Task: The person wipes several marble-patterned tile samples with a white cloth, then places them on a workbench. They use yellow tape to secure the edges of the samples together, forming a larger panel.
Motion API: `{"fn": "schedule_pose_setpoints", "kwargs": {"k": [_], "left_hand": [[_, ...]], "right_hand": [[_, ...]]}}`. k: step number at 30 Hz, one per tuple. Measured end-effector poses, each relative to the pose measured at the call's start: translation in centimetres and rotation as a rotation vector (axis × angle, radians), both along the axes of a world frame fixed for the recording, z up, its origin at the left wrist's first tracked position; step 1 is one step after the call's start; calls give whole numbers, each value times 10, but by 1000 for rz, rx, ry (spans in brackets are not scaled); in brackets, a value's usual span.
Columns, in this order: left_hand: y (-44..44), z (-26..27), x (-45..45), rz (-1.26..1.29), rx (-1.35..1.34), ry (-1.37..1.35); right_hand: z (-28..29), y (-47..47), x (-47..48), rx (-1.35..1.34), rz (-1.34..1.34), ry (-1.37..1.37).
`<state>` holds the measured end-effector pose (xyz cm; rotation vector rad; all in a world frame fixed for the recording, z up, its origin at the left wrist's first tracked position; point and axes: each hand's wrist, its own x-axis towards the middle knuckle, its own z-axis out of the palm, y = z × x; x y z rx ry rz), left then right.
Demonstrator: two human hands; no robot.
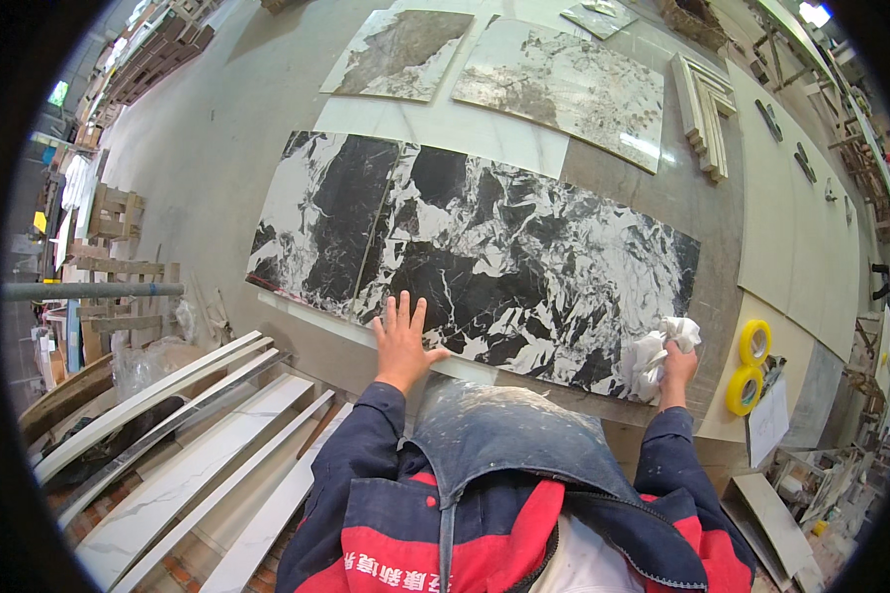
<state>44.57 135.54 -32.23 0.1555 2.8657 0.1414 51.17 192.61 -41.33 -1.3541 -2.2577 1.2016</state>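
Before me lies a large black-and-white marble-patterned slab [519, 252], its surface glossy. Against its left edge sits a narrower slab [326, 215] of the same pattern, with a thin straight seam between the two. My left hand [404, 341] rests with spread fingers at the near edge of the large slab, holding nothing. A crumpled white cloth [649, 359] is bunched in my right hand [678, 367] at the slab's near right corner. Part of the cloth touches the slab's surface.
Two brown-and-white slabs [556, 89] [400, 52] lie beyond. L-shaped pale strips [701, 115] are stacked at the far right. Yellow tape rolls [745, 389] and a paper sheet [769, 424] are at right. Long white marble-patterned strips [200, 452] stand lower left, near a metal pipe [93, 290].
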Motion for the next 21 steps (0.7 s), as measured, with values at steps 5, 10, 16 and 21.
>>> {"fn": "schedule_pose_setpoints", "kwargs": {"k": [5, 10, 16, 21], "left_hand": [[-1, 0, 0, -2, 11, 5], [-4, 0, 0, -3, 21, -4], [-6, -2, 2, -1, 64, 5], [-7, -1, 0, -5, 81, -15]], "right_hand": [[-1, 2, -1, -28, -20, -55], [1, -4, -4, -32, -10, -42], [-7, 7, -4, -2, 14, -96], [-19, 17, 2, -121, 32, 58]]}}
